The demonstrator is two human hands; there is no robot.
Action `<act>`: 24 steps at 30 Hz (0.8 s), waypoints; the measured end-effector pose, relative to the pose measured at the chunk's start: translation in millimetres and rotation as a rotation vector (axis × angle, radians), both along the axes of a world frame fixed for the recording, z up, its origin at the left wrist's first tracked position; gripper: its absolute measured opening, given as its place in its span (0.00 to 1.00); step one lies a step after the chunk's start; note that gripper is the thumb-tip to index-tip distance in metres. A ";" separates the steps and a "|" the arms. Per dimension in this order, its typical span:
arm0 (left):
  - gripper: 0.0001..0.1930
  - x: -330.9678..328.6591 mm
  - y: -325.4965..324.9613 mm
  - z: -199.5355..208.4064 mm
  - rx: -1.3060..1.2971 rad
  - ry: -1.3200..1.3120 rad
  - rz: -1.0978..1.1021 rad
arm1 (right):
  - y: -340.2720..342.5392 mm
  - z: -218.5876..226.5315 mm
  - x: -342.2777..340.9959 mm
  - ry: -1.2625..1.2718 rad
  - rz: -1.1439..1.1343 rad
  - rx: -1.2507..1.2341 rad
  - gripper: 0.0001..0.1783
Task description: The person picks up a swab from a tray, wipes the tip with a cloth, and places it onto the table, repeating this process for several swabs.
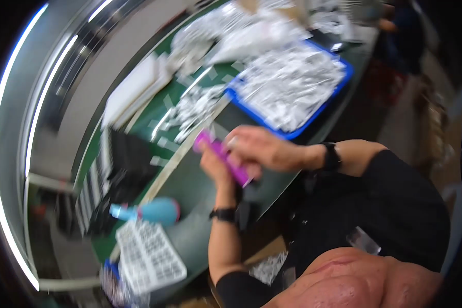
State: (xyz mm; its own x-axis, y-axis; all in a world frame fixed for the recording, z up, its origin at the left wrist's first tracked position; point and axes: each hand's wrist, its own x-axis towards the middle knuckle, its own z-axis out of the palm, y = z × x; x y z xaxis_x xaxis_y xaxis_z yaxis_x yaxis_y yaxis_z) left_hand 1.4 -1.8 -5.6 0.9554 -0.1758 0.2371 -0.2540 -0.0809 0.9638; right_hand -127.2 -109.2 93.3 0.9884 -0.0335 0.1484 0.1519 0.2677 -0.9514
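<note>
Over the green table, my left hand is closed around a slim, bright purple object, blurred by motion, so its exact kind is unclear. It lies slanted, one end past my left thumb and the other under my right hand. My right hand is bent over the purple object with its fingers pressed together. A small pale bit shows at its fingertips, too smeared to name. Just beyond both hands lies a scatter of small white pieces on the table. To the right of these, a blue tray is heaped with small white packets.
A light blue spray bottle lies on the table at left, beside a white sheet with rows of dark marks. Black plastic bags and a white stack line the far side. Clear bags stand behind. Another person is at far right.
</note>
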 end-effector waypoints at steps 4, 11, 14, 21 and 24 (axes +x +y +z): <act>0.28 -5.5 10.5 15.9 -0.358 0.400 -0.060 | -1.4 -39.9 17.6 0.125 0.047 0.204 0.13; 0.28 -10.0 19.3 18.1 -0.359 0.372 -0.143 | 6.2 -59.8 26.6 0.136 0.012 0.195 0.12; 0.28 -9.8 17.6 15.0 -0.345 0.373 -0.139 | 1.9 -73.7 29.9 0.106 0.006 0.171 0.12; 0.27 -8.9 15.9 11.3 -0.331 0.337 -0.131 | 3.3 -71.6 29.8 0.153 0.026 0.183 0.12; 0.27 -10.2 14.4 10.8 -0.319 0.333 -0.122 | 2.0 -72.5 29.5 0.179 0.017 0.191 0.11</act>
